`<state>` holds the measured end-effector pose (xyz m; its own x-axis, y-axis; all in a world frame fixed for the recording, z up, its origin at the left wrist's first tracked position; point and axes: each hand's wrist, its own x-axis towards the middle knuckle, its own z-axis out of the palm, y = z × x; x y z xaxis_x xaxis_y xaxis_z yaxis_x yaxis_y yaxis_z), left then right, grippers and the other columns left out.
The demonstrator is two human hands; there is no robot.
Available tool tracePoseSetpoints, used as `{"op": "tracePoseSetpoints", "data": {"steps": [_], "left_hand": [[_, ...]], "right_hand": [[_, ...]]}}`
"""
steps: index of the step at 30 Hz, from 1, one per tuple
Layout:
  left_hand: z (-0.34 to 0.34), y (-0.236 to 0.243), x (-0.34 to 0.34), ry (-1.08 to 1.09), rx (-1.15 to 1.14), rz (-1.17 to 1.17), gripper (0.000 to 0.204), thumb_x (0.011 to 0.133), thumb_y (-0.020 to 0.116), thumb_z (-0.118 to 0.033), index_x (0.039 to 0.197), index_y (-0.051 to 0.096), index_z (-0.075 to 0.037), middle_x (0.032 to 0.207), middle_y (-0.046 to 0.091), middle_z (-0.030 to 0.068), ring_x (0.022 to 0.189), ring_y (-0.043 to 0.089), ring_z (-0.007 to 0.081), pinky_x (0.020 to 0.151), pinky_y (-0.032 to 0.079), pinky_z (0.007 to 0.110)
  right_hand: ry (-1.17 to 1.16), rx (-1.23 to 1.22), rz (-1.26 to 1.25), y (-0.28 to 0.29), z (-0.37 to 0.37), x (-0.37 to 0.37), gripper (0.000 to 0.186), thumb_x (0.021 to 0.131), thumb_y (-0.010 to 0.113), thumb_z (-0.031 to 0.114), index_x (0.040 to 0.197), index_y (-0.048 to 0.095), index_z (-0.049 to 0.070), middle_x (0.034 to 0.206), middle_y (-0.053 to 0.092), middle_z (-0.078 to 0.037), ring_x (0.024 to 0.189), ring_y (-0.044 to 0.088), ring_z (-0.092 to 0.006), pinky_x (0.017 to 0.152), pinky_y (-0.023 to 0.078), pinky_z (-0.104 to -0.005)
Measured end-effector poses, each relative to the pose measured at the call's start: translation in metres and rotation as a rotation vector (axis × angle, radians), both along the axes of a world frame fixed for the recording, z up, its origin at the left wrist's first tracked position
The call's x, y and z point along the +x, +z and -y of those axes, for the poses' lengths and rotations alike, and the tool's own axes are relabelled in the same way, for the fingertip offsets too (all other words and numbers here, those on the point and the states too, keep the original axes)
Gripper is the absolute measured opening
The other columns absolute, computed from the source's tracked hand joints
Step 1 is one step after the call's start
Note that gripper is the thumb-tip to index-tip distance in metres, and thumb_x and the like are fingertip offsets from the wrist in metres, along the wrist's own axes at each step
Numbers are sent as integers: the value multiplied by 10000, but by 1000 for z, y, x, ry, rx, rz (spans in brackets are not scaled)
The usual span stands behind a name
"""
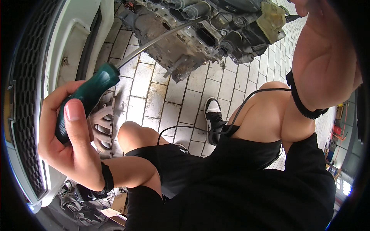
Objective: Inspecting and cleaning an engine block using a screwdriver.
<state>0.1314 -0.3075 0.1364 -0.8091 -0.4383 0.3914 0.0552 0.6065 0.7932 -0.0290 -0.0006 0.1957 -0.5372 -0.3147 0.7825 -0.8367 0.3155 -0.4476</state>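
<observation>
My left hand (77, 148) is wrapped round the dark green handle of a long screwdriver (94, 82), with the thumb along the near side. Its bare metal shaft slants up and right to the engine (208, 32), where the tip meets or passes behind the dark tubular parts; exact contact cannot be made out. My right hand (325, 50) is raised close to the camera at the upper right, by the engine's yellowish cover (271, 23). Its fingers run off the top edge, so their grip is hidden. A dark pointed piece (293, 17) shows beside them.
A white car front with a black mesh grille (29, 77) stands close on my left. Below my left hand lies a rusty pipe manifold (102, 129). Pale tiles (185, 100) cover the floor. A black cable (185, 127) crosses my legs; loose parts and an open cardboard box (119, 204) sit lower left.
</observation>
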Motion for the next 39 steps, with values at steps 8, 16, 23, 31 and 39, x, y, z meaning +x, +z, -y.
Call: {"op": "tracePoseSetpoints", "data": {"steps": [8,16,23,31,39], "left_hand": [[3,-2,-5,-9,1,7,282,1016,660,-239,1082,708,31,836,673,21,543,407,-1,495,252,178],[71,-29,21,-18,179,78,286,1039,597,-280,1094,723,-29,826,656,-11,561,423,14,502,261,189],[78,-140,-15,-98,245,422,239,980,674,-201,1012,736,27,803,663,7,702,524,48,613,399,229],[48,-190,-34,-263,129,529,335,973,702,-291,1016,726,41,667,556,22,642,474,92,593,407,287],[58,-172,-18,-287,227,464,363,984,693,-332,1040,724,26,749,603,-10,691,499,59,623,399,253]], "right_hand": [[-12,21,15,0,1,2,268,987,541,39,1199,651,-84,1022,729,-181,862,680,-187,752,512,-303],[-22,36,41,4,5,7,266,983,547,40,1196,656,-77,1019,730,-173,857,678,-181,750,510,-302],[-49,103,54,3,7,11,265,980,553,42,1194,660,-72,1016,731,-165,852,676,-176,748,509,-301],[-134,403,102,12,27,23,263,976,560,44,1191,665,-65,1012,732,-157,846,674,-170,746,508,-299],[581,988,415,-33,71,85,333,875,742,198,1183,711,73,886,672,-60,682,631,-195,618,508,-335]]}}
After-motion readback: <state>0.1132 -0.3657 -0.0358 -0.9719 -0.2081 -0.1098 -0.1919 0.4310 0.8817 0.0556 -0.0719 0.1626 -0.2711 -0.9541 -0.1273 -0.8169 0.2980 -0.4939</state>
